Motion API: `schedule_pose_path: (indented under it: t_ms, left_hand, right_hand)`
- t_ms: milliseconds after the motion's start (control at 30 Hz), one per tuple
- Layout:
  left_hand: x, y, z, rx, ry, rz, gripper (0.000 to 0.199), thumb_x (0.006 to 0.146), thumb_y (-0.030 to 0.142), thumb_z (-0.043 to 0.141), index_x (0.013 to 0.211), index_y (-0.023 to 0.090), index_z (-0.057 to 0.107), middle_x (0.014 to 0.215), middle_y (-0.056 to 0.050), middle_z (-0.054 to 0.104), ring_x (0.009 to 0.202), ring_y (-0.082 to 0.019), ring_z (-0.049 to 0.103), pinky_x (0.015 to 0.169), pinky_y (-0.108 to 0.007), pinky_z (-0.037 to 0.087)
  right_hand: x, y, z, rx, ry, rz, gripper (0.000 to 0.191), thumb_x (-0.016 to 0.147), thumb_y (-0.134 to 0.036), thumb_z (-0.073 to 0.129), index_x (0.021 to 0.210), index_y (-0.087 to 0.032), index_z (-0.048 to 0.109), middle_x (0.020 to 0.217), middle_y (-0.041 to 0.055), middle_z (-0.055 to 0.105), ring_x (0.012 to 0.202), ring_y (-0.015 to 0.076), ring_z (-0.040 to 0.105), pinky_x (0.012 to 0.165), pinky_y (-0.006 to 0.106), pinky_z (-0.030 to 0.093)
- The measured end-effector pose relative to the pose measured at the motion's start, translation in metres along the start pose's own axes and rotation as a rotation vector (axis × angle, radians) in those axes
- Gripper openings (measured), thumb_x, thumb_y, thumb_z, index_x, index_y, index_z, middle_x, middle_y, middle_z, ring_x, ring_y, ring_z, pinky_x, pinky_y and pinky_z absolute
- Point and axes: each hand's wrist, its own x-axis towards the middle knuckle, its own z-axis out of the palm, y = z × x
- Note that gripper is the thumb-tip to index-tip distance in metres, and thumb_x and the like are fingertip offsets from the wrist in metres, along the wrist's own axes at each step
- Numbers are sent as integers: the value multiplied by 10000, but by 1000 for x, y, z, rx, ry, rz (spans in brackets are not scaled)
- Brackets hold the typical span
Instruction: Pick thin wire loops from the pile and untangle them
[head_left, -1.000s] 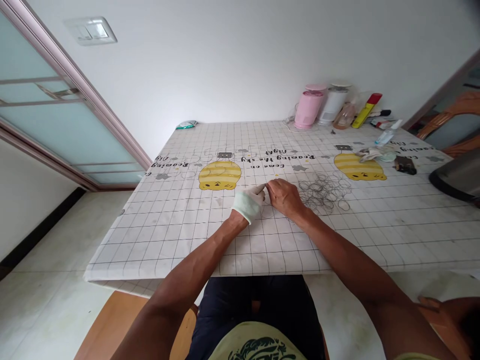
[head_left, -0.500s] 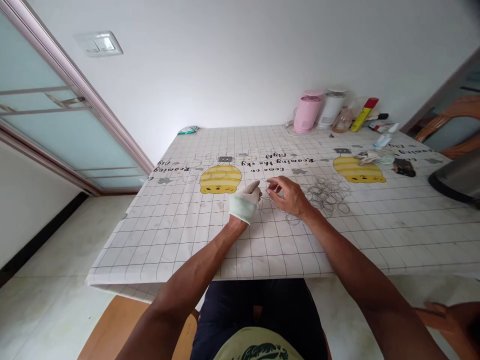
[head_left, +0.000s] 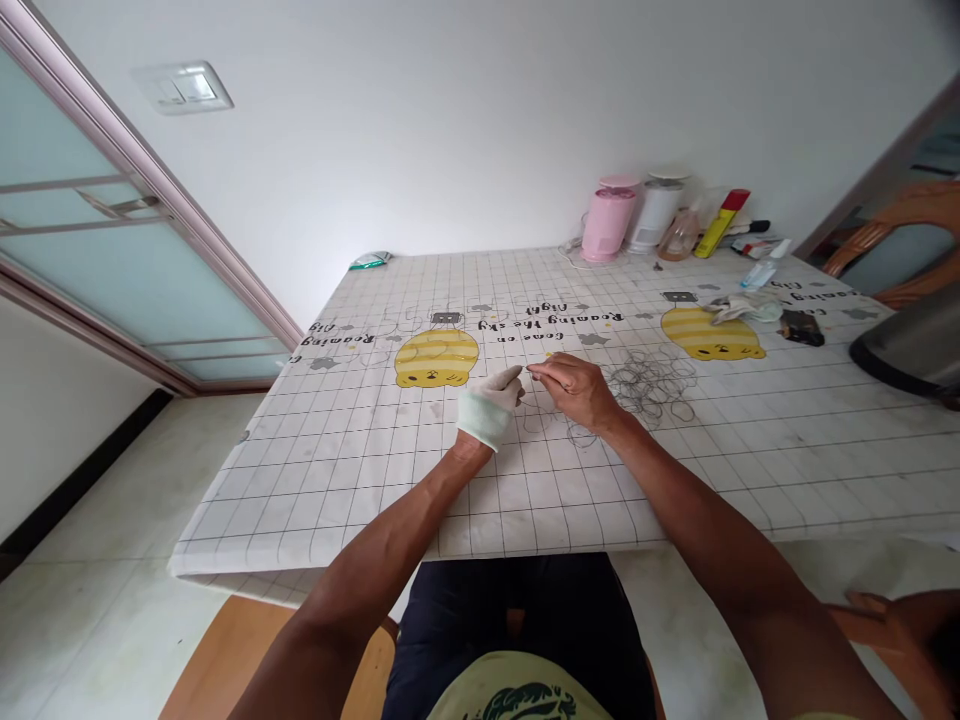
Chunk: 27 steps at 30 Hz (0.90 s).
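Note:
My left hand [head_left: 496,392], in a white glove with a pale green cuff, is over the middle of the table with thumb and forefinger pinched together. My right hand [head_left: 574,388] is bare, its fingertips pinched close to the glove's tips. A very thin wire seems to run between the two pinches, hard to see at this size. Beside and beneath my right hand lies a tangled heap of thin grey wire loops [head_left: 651,388]. A few strands trail from the heap under my hands.
A checked tablecloth [head_left: 315,490] with yellow bear prints covers the table. Along the wall stand a pink cylinder [head_left: 606,225], a white one [head_left: 652,220], a bottle [head_left: 679,236] and a yellow can [head_left: 721,225]. A crumpled glove [head_left: 746,307], a dark block [head_left: 802,328] and a metal kettle [head_left: 911,350] are rightward.
The fingers of my right hand, curved and apart before, have closed into a pinch and come nearer to the gloved tips. The view has shifted slightly.

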Motion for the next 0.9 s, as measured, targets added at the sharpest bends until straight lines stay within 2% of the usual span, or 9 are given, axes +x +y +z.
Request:
schedule_pose_path:
  t_ms: [100, 167, 267, 367, 500, 667, 800, 900]
  left_hand:
    - [2, -2, 1, -55, -18, -15, 367, 956, 279, 561, 1233, 231, 796, 852, 7, 770, 767, -123, 723, 823, -237, 558]
    - [3, -2, 0, -91, -19, -27, 366, 957, 273, 561, 1239, 234, 792, 871, 3, 775, 771, -120, 726, 811, -233, 565]
    - [5, -1, -2, -142, 3, -45, 367, 958, 277, 574, 1255, 231, 785, 884, 0, 779, 776, -123, 732, 818, -238, 577]
    - [5, 2, -4, -152, 4, -60, 382, 963, 288, 562, 1275, 234, 774, 898, 1, 780, 784, -120, 734, 827, -234, 584]
    - [1, 6, -3, -100, -14, -54, 390, 962, 293, 559, 1286, 233, 767, 902, -1, 780, 779, -114, 728, 817, -226, 581]
    - [3, 7, 3, -173, -63, -56, 444, 946, 258, 578, 1358, 171, 721, 901, -35, 776, 724, -115, 692, 735, -232, 573]
    - [8, 4, 5, -186, -120, -97, 602, 896, 226, 641, 1482, 92, 602, 879, -49, 774, 726, -128, 681, 727, -248, 570]
    - [9, -1, 8, -239, -168, -90, 540, 884, 266, 664, 1387, 72, 673, 888, -67, 776, 762, -139, 681, 741, -258, 569]
  right_hand:
    - [2, -3, -5, 21, -22, 17, 240, 1048, -341, 567, 1102, -285, 794, 957, 64, 778, 904, 246, 722, 845, 447, 594]
    - [3, -7, -10, 58, -31, 71, 244, 1035, -387, 604, 1184, -280, 764, 992, 63, 779, 912, 244, 723, 844, 435, 594]
    - [5, -14, -18, 151, -18, 213, 381, 1013, -490, 640, 1326, -280, 695, 1060, 66, 783, 988, 257, 728, 871, 428, 595]
    - [5, -18, -21, 251, -18, 315, 394, 1022, -560, 598, 1248, -264, 729, 1077, 81, 788, 1028, 269, 736, 852, 410, 599]
    - [6, -20, -11, 269, -24, 307, 344, 996, -538, 649, 1176, -267, 761, 1079, 72, 791, 1013, 261, 740, 850, 403, 594]
    - [8, -23, 6, 234, 55, 283, 218, 978, -461, 687, 1019, -272, 786, 950, 41, 795, 874, 233, 749, 778, 381, 589]
    - [8, -27, 9, 255, 209, 351, 253, 983, -480, 670, 949, -253, 776, 792, 35, 760, 752, 226, 736, 732, 383, 595]
    - [8, -28, 10, 260, 282, 388, 290, 974, -522, 666, 943, -250, 761, 744, 27, 733, 708, 218, 717, 708, 374, 597]
